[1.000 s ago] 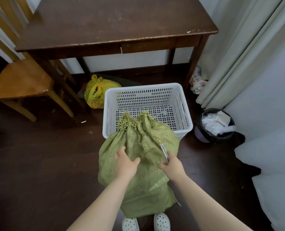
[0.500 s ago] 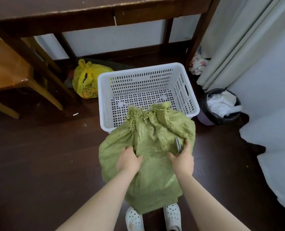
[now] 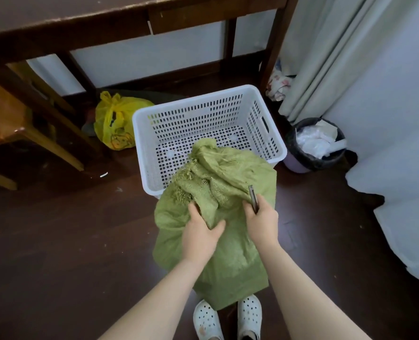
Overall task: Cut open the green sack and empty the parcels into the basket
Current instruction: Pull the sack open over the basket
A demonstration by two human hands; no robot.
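Observation:
A green woven sack stands on the dark floor in front of my feet, its frayed top leaning over the near rim of a white perforated basket. My left hand grips the sack's cloth near the middle. My right hand presses on the sack's right side and holds a thin dark blade tool that points up from the fingers. The basket's floor shows bare white plastic. The sack hides whatever is inside it.
A dark wooden desk stands behind the basket, with a wooden chair at the left. A yellow plastic bag lies left of the basket. A black-lined bin and pale curtains are at the right.
The view has drawn closer to the sack and basket. The sack's top has tipped further over the basket's near rim, and both hands have shifted slightly on the cloth.

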